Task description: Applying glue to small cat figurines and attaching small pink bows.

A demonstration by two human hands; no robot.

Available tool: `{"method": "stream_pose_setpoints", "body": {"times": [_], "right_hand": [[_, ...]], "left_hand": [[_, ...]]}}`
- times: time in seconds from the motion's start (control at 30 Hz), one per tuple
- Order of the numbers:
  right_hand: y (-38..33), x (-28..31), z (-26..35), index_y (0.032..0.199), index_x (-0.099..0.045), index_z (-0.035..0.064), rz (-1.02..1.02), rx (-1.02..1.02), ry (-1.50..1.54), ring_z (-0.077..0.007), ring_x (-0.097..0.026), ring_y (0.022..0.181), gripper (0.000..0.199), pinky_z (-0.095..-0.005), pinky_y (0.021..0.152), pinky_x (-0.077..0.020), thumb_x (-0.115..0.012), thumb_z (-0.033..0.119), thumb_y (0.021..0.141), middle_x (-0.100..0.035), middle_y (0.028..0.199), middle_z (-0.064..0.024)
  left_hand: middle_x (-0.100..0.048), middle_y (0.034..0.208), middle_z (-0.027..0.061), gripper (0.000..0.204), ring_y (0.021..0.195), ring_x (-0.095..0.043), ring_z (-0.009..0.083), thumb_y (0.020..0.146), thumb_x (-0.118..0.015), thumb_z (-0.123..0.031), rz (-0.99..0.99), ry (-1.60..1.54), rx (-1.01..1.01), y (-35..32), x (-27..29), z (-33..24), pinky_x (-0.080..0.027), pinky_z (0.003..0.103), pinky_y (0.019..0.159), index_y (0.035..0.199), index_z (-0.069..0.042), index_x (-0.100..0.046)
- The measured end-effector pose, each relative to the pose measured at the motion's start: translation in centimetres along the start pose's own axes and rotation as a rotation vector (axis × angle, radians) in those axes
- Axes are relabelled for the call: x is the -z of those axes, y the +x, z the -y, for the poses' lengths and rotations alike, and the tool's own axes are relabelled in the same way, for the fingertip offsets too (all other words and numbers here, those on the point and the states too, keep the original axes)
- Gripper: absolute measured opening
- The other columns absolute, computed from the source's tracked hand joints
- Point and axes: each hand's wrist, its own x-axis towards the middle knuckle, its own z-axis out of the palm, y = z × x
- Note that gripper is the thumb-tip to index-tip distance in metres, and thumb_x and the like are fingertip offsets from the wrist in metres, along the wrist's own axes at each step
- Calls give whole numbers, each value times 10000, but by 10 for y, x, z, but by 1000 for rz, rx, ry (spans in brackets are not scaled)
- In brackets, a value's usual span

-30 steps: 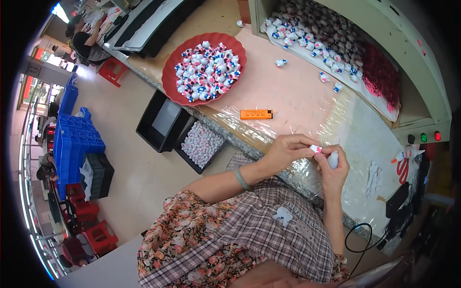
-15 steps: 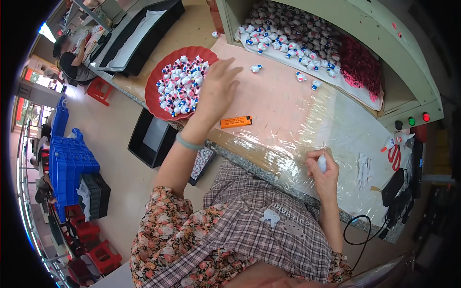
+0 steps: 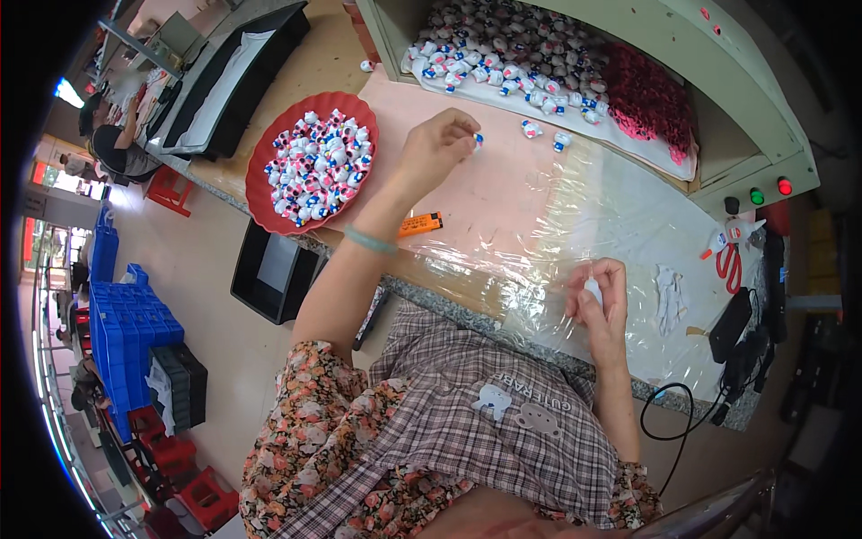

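On my feed, the left hand (image 3: pixel 435 151) hangs over the pink part of the tabletop (image 3: pixel 325 70), with thumb and forefinger pinched together on a small white-and-blue figurine (image 3: pixel 478 141), held near their tips. A pale green bangle (image 3: pixel 370 240) circles that wrist. Lower and to the right, I have the right hand (image 3: pixel 607 310) above the clear plastic covering, its fingers curled around a small white bottle (image 3: pixel 593 288) that they partly hide.

To the left of the left hand I see a red scalloped bowl (image 3: pixel 255 184) heaped with white, pink and blue figurines (image 3: pixel 319 166). An orange lighter (image 3: pixel 422 224) lies just beside the left forearm, which covers one end of it. Beyond the hands, two loose figurines (image 3: pixel 546 135) sit near the opening of a pale cabinet (image 3: pixel 759 99); inside, many more rest on white cloth, next to a crimson mass (image 3: pixel 648 101). Toward my right, a crumpled white cloth (image 3: pixel 669 301) lies near red-handled scissors (image 3: pixel 731 268). A white-lined black tray (image 3: pixel 277 56) stands past the bowl.
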Motion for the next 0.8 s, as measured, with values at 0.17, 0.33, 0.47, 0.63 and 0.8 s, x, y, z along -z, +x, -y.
{"method": "stream_pose_setpoints", "body": {"times": [0.17, 0.33, 0.47, 0.63, 0.8], "right_hand": [[8, 3, 1, 1073, -464, 28, 24, 100, 135, -90, -490, 673, 210, -201, 561, -394, -544, 25, 880, -443, 1124, -84], [7, 12, 4, 1067, -592, -36, -57, 148, 3, -96, -537, 673, 209, -213, 539, -411, -618, 9, 864, -465, 1078, -72], [1, 7, 12, 1123, -548, -12, -123, 170, 97, -108, -583, 675, 321, -194, 513, -414, -685, 19, 834, -568, 1002, -84], [0, 6, 20, 1170, -494, 23, -212, 241, 267, -119, -605, 664, 468, -179, 496, -417, -754, 14, 780, -652, 956, -133], [-2, 2, 29, 1166, -510, -6, -242, 271, 176, -122, -611, 713, 458, -199, 599, -481, -757, 18, 781, -657, 947, -142]], "left_hand": [[-663, 1079, 164, 214, 813, -653, 137, 978, -495, -144, 231, -774, 203, -64, -27, -28, -520, 223, 703, 1090, -7, -615], [-649, 1092, 80, 318, 905, -624, 108, 864, -641, -7, 310, -819, 316, -96, -52, -39, -513, 227, 792, 1180, 14, -610], [-627, 1119, 77, 358, 971, -610, 109, 824, -675, 32, 327, -672, 204, -113, -66, -42, -510, 236, 846, 1174, 16, -603], [-635, 1108, 112, 319, 978, -607, 121, 823, -677, 28, 304, -704, 101, -123, -74, -51, -508, 242, 855, 1128, 14, -588], [-655, 1105, 102, 314, 966, -610, 120, 868, -624, 16, 303, -703, 166, -127, -74, -49, -506, 238, 845, 1180, 17, -580]]}}
